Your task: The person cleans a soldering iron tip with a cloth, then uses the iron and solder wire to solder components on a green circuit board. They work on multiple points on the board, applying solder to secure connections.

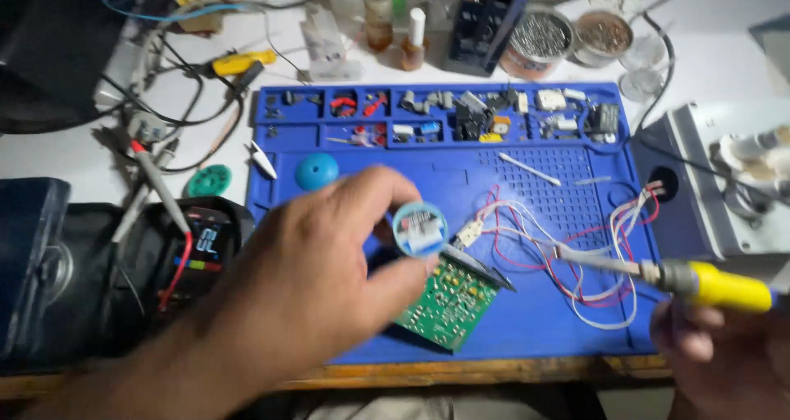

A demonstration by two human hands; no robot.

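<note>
My left hand holds a small round blue container between thumb and fingers, its open top facing up, above a green circuit board. The board lies tilted on the blue work mat, with red and white wires running off it to the right. My right hand, at the lower right, grips a yellow-handled soldering iron. Its metal tip points left toward the container and the wire connector beside it.
The mat's top row of compartments holds several small parts. A blue dome and a white stick lie on the mat. A meter with probes sits left, jars at the back, a grey box right.
</note>
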